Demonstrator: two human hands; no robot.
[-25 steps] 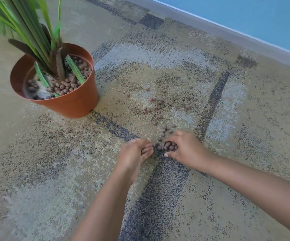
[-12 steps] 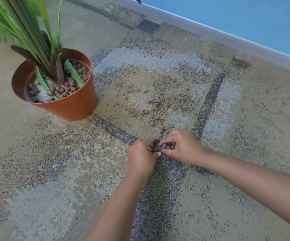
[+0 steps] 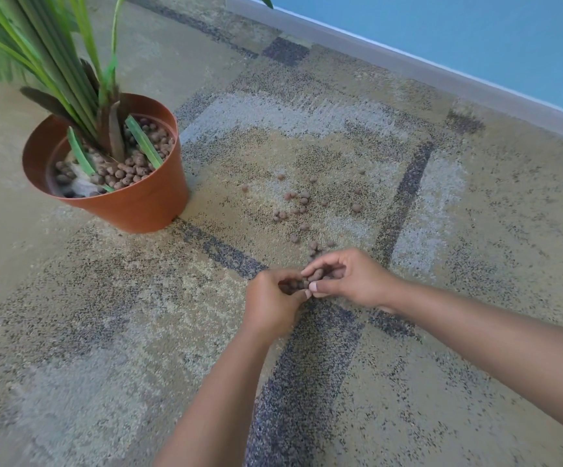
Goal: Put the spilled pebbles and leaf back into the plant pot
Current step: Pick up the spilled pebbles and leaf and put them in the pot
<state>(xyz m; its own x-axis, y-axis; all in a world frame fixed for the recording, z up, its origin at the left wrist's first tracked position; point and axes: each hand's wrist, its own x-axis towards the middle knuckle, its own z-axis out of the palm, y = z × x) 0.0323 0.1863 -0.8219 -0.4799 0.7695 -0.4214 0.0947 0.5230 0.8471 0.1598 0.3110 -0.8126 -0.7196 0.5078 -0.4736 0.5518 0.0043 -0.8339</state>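
Observation:
Several brown pebbles (image 3: 298,203) lie scattered on the carpet right of a terracotta plant pot (image 3: 145,203). The pot holds green stalks and more pebbles. My left hand (image 3: 270,305) and my right hand (image 3: 351,281) meet just below the spill, fingertips touching. Both are cupped around a small clump of pebbles (image 3: 310,279) held between them, slightly above the carpet. I see no loose leaf on the floor.
The patterned carpet (image 3: 307,382) has a dark stripe running under my hands. A grey skirting board (image 3: 442,79) and a blue wall run along the back right. The plant's long leaves (image 3: 47,52) lean over the upper left.
My hands were apart with the right one over a pebble pile; they have come together and now hold the pebbles between them. The view has shifted slightly, so the pot sits lower.

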